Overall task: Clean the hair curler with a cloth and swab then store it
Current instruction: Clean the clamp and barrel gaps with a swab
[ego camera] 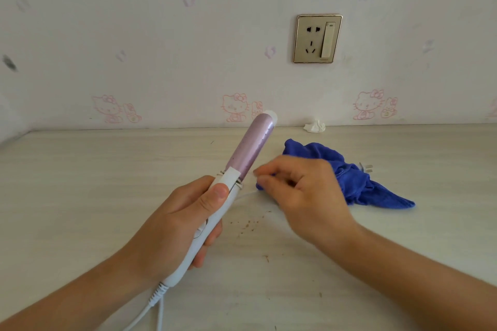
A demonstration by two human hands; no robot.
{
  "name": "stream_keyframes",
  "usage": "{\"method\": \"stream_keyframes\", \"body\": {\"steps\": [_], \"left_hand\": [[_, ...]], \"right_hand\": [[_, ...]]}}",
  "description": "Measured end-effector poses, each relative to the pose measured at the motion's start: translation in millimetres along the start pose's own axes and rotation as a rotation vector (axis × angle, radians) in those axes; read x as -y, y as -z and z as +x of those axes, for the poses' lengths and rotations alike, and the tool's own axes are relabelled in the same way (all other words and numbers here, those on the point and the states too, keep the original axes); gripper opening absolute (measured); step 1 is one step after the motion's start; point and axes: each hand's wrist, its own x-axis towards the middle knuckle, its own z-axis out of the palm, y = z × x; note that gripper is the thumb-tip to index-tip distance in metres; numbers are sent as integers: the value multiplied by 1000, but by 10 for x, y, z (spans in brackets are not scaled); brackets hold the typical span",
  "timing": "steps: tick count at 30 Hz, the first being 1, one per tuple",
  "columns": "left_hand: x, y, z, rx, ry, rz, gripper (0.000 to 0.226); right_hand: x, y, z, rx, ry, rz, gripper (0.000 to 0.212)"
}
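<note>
My left hand (pixel 177 223) grips the white handle of the hair curler (pixel 252 148), thumb on its clamp lever. The lilac barrel tilts up and away toward the wall. Its white cord (pixel 158 301) hangs from the handle's end toward the bottom edge. My right hand (pixel 304 191) hovers just right of the barrel's base, with its fingertips pinched on a small whitish swab (pixel 255 171) that is blurred and mostly hidden. A crumpled blue cloth (pixel 376 191) lies on the table behind and to the right of that hand.
The pale wood-grain table (pixel 80 196) meets a wall with a power socket (pixel 317 39). A crumpled white tissue (pixel 314 126) sits by the wall. The curler's plug (pixel 367 168) rests by the cloth. Brown crumbs (pixel 247 224) lie scattered between my hands.
</note>
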Motion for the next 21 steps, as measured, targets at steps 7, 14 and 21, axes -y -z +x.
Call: {"method": "stream_keyframes", "body": {"steps": [7,14,21], "left_hand": [[45,-42,0,22,32,-19,66],[32,-36,25,100,108,-201,70],[-3,-11,34,88,140,-270,65]], "right_hand": [[-36,95,118,-94,-52,45,17],[-86,165,196,-145,-79,33,20],[8,-63,-38,5,61,-64,11]]}}
